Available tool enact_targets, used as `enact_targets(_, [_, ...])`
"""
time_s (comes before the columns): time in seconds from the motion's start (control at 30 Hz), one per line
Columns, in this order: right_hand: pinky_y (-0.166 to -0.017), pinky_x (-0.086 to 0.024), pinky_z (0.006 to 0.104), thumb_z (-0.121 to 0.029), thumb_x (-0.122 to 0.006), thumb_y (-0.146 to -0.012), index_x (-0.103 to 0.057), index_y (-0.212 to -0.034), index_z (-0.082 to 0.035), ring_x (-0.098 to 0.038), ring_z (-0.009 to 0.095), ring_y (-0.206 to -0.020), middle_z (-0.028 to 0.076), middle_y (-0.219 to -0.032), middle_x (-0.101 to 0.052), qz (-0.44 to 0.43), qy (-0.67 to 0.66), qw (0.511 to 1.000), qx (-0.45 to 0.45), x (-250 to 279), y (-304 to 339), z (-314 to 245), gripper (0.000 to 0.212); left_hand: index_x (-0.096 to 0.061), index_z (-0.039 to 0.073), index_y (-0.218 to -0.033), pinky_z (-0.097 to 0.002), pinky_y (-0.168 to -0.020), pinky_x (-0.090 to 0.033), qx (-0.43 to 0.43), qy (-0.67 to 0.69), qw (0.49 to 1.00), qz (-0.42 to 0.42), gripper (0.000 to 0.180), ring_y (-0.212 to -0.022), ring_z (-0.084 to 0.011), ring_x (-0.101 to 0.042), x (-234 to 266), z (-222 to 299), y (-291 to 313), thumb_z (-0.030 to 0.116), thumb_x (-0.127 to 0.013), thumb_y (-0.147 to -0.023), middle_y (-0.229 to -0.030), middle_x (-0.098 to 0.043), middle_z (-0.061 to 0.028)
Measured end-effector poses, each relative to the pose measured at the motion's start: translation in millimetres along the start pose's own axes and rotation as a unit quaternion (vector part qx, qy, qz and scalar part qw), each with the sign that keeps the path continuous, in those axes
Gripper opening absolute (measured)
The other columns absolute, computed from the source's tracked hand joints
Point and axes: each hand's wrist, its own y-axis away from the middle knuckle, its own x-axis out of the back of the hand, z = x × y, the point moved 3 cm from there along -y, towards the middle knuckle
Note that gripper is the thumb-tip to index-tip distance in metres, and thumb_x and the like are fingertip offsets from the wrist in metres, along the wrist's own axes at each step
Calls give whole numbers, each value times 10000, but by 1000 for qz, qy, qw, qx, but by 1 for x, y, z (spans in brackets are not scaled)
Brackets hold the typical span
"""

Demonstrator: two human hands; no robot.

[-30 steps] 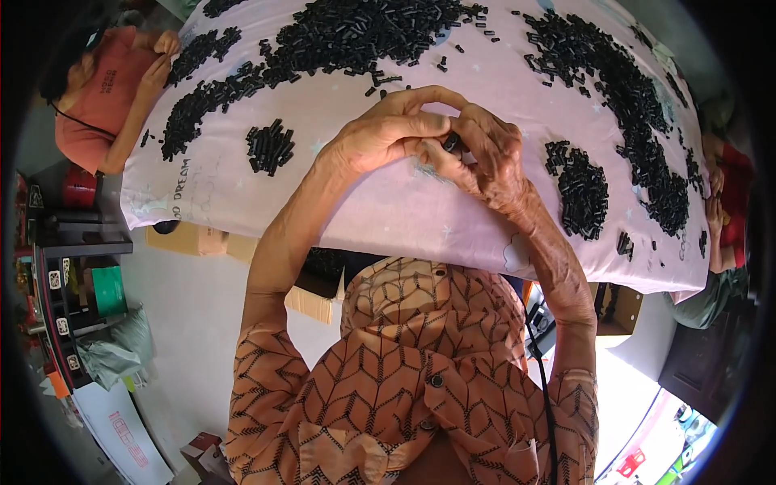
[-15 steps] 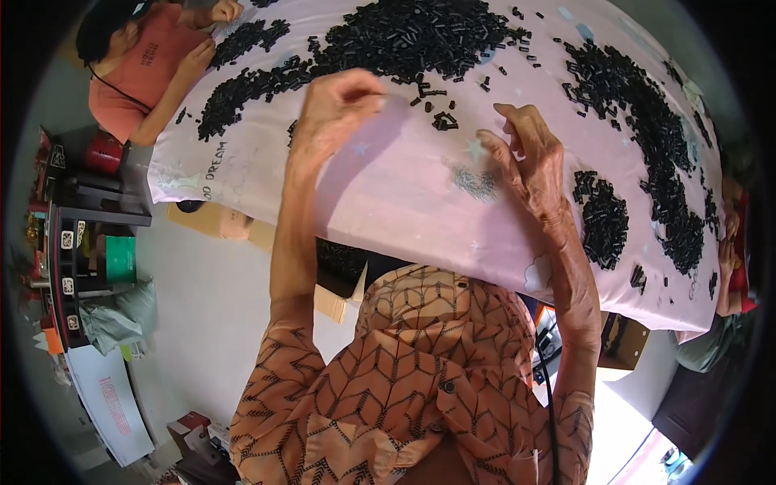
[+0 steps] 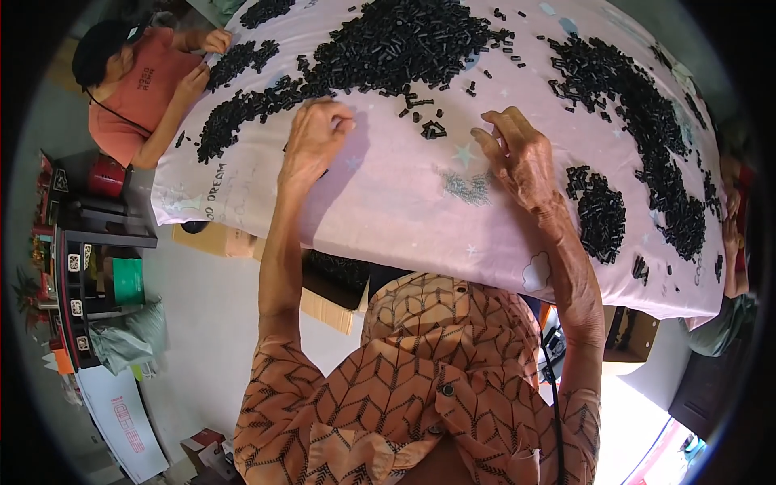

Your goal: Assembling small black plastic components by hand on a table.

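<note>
Out on the bare stretch between the two hands sat a small loose cluster of short black plastic-looking tubes (image 3: 434,130), touched by neither. And the hands had split! A second earlier they had met over one dark piece; now they stood well apart, so that joint handling looked to have broken off. The left hand (image 3: 314,136) had dropped slightly nearer, dark bits (image 3: 324,173) peeping past its edge, its fingers curled in a loose pinch; whether anything sat inside, you could not tell. The right hand (image 3: 521,153) hung half open, thumb parted from fingers, nothing visible in its hold. Beyond, on the far side, spread the big black heap (image 3: 400,48) of tubes; right of the right forearm lay a smaller rounded pile (image 3: 600,214). Under it all ran a desk (image 3: 380,218) draped in pale pink cloth. At far left, a co-worker in a coral shirt (image 3: 149,97) sat by a separate black patch (image 3: 241,65).
</note>
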Motion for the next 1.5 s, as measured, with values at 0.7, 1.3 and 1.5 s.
enact_targets(0.7, [-604, -481, 310, 106, -554, -746, -638, -865, 44, -605, 192, -717, 102, -834, -643, -187, -251, 948, -56, -15, 3, 8, 159, -648, 10, -954, -212, -616, -459, 57, 336, 934, -110, 149, -665, -63, -555, -36, 88, -52, 1, -588, -818, -755, -616, -2])
enact_targets(1.3, [-690, -525, 328, -12, -618, -782, -670, -883, 22, -648, 235, -721, 134, -820, -679, -168, -130, 972, -98, 9, -3, 23, 118, -654, 11, -1011, -216, -703, -498, 105, 496, 848, -156, 191, -728, -83, -596, -60, 82, -45, 133, -621, -867, -884, -675, -63])
enact_targets(1.5, [-713, -527, 339, 41, -569, -787, -665, -916, 37, -647, 245, -761, 137, -858, -678, -160, -173, 965, -114, 8, -3, 33, 161, -659, 18, -1012, -218, -698, -500, 110, 500, 844, -159, 207, -717, -82, -594, -59, 84, -44, 174, -624, -880, -854, -668, -58])
